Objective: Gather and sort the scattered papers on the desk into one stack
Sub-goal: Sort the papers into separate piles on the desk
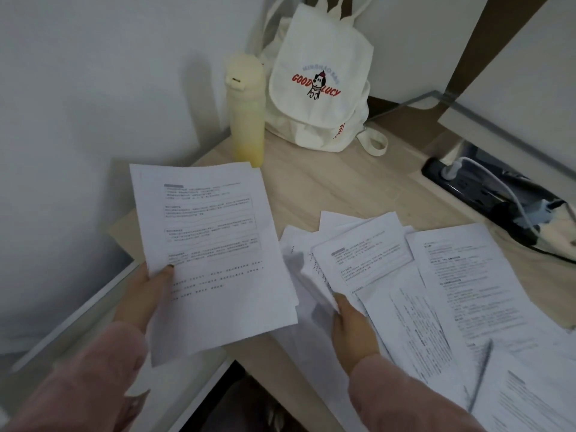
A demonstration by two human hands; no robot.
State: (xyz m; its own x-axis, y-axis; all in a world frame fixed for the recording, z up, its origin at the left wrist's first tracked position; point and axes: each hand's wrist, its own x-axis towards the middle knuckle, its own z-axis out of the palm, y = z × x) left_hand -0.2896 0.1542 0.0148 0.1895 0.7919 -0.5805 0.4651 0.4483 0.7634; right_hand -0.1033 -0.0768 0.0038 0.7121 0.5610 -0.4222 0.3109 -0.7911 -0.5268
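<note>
Worktop [343, 188]: pale wood, runs from frame centre to the right edge.

Loose sheets [467, 275]: printed white paper, fanned and overlapping across the lower right of the frame. They lie at mixed angles, and some corners are lifted or creased near the centre. Not yet squared.

Held sheaf [215, 244]: several sheets, left of centre, raised off the worktop and tilted toward the camera. The edges are slightly stepped at the lower right corner.

Canvas bag [321, 88]: upper centre, against the wall. Pale yellow bottle [246, 110]: just beside the bag on its left, upright. Power strip [486, 194]: right edge, with a white cable plugged in.

Left hand [146, 294]: lower left, pink sleeve. It pinches the sheaf at its lower left corner, with the thumb [165, 272] on top. The fingers underneath are hidden by the paper.

Right hand [352, 325]: lower centre, at the near left edge of the loose sheets. It appears to nip one crumpled edge, thumb above. The other fingers go under the paper and cannot be seen.

Handling, as judged:
- The paper is light, thin and floppy, so a corner grip lets the far end droop.
- Sheets slide easily on each other and on the smooth wood.
- They crease if bunched.
- Better to slip fingers flat under an edge and lift several together.
- Support the long side, then tap the edges on the worktop to align them.
- The cable at the right could snag the outermost sheets.
</note>
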